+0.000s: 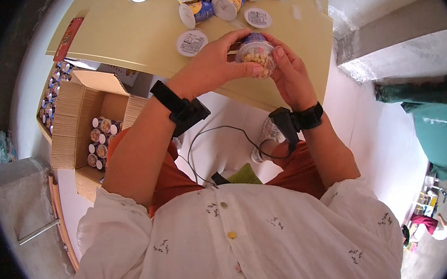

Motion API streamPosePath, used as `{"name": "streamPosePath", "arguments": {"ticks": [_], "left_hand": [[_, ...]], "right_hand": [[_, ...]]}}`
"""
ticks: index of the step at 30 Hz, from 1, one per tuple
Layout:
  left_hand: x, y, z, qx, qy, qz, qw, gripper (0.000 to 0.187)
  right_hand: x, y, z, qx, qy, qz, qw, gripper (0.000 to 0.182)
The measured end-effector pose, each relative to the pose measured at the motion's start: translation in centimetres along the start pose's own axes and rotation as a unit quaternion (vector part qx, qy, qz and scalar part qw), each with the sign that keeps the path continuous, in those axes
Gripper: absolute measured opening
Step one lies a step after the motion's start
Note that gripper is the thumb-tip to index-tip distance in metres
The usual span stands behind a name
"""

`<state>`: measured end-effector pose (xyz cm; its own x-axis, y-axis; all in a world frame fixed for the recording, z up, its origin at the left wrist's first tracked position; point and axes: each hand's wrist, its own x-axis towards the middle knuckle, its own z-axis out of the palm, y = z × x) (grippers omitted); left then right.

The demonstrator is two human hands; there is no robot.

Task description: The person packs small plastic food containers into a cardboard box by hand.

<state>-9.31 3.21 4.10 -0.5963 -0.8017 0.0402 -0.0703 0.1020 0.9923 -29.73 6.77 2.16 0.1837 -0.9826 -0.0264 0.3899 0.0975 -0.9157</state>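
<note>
Both my hands hold one snack cup (pixel 258 56) above the near edge of the table. Its clear end faces me and shows pale yellow pieces inside; its blue printed side is partly behind my fingers. My left hand (pixel 221 61) is closed around the left side, thumb across the clear end. My right hand (pixel 290 71) grips the right side with thumb and fingers. Just beyond lie a round white lid (pixel 191 43) with print and another printed lid (pixel 258 18). Blue-and-yellow cups (pixel 196 14) lie on their sides farther back.
The yellow table (pixel 143 34) carries a red strip-like object (pixel 68 39) at its left edge. An open cardboard box (pixel 66 122) with several cups stands at lower left, near another box of cups (pixel 50 102). A cable (pixel 222 127) hangs by my legs. Another person (pixel 431 227) is far right.
</note>
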Motion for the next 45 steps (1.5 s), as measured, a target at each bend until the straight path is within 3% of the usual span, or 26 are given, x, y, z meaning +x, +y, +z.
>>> {"name": "streamPosePath", "arguments": {"ticks": [4, 6, 9, 12, 15, 17, 22, 25, 30, 36, 41, 45], "left_hand": [[0.0, 0.4, 0.1, -0.006, -0.004, -0.006, 1.000, 0.086], [0.0, 0.3, 0.4, -0.002, 0.036, -0.007, 0.999, 0.089], [0.0, 1.1, 0.6, 0.048, 0.010, -0.063, 0.997, 0.090], [0.4, -0.3, 1.0, -0.014, 0.004, -0.019, 1.000, 0.091], [0.3, -0.3, 0.9, 0.072, -0.010, -0.031, 0.997, 0.089], [0.3, -0.2, 0.8, 0.081, -0.010, -0.030, 0.996, 0.090], [0.1, 0.2, 0.9, 0.085, -0.010, -0.015, 0.996, 0.090], [0.2, -0.4, 1.0, 0.039, 0.001, 0.012, 0.999, 0.093], [0.2, 0.0, 0.9, -0.024, -0.025, -0.044, 0.998, 0.091], [0.3, -0.6, 0.8, -0.084, -0.028, -0.035, 0.995, 0.092], [0.2, -0.5, 0.2, -0.032, -0.042, -0.047, 0.998, 0.083], [0.1, 0.3, 0.8, -0.110, -0.025, -0.045, 0.993, 0.081]], "right_hand": [[0.0, -0.1, 0.0, -0.039, 0.007, -0.019, 0.999, 0.048], [-0.1, 0.0, 0.1, -0.034, 0.011, -0.021, 0.999, 0.049], [0.0, 0.1, 0.6, 0.037, 0.021, -0.018, 0.999, 0.048], [0.1, 0.3, 0.8, 0.095, 0.031, -0.023, 0.995, 0.048], [0.3, 0.4, 0.0, 0.052, 0.012, -0.021, 0.998, 0.047], [0.3, 0.1, -0.4, -0.017, 0.035, 0.010, 0.999, 0.047], [0.3, -0.6, -0.1, -0.039, 0.027, 0.001, 0.999, 0.047], [0.1, -0.2, 0.4, -0.001, 0.027, -0.016, 0.999, 0.046], [0.0, 0.5, 0.7, 0.028, 0.043, -0.025, 0.998, 0.046], [-0.1, 0.0, 1.0, -0.044, 0.050, -0.041, 0.997, 0.048], [0.2, -0.1, -0.1, -0.148, 0.032, -0.016, 0.988, 0.044], [0.0, -0.9, 0.4, -0.047, 0.055, 0.001, 0.997, 0.042]]}}
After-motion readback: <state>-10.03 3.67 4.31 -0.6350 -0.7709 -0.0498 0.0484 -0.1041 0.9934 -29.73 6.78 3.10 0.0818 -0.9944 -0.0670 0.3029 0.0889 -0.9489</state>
